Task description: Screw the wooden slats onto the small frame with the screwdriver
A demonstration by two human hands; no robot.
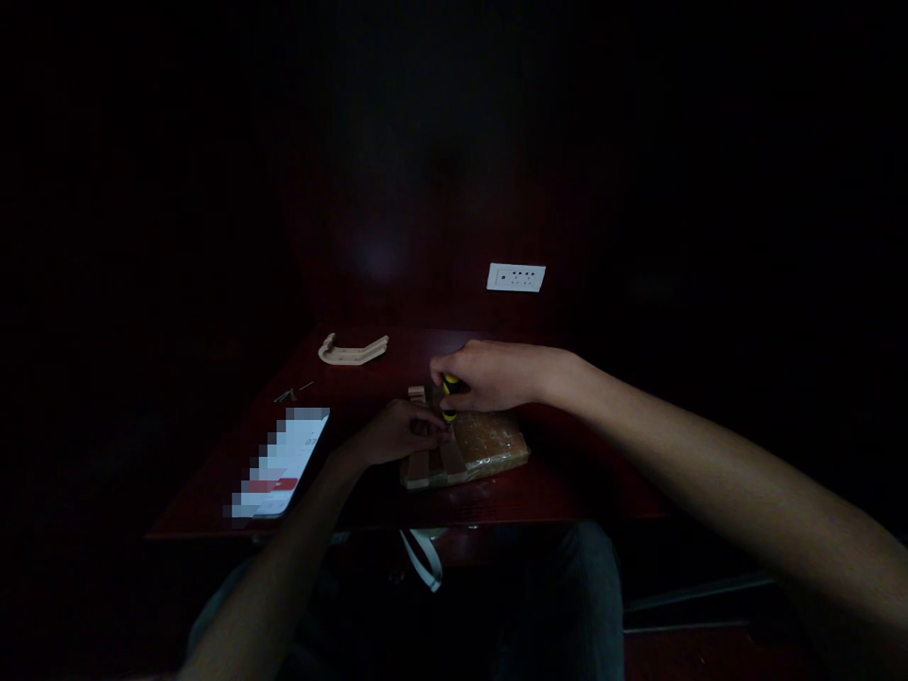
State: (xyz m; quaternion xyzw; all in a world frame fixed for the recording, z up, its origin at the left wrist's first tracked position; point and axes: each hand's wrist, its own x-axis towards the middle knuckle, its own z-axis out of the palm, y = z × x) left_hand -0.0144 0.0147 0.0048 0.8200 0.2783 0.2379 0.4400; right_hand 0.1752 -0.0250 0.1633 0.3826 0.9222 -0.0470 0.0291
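My right hand (482,376) is wrapped round a short yellow and black screwdriver (449,413), held upright with its tip down. Close to that tip, the fingers of my left hand (397,432) are pinched together; what they hold, if anything, is too small and dark to make out. Under both hands lies a wooden part with pale strips (420,467), partly covered by my left hand. It rests on a brown package (497,443) with a shiny clear wrapping.
A curved pale wooden piece (355,354) lies at the back left of the dark red table (482,506). Several small metal pieces (285,395) lie nearer, beside a lit phone (290,463). A white socket plate (516,277) is on the back panel. A white strap (424,560) hangs below the table's front edge.
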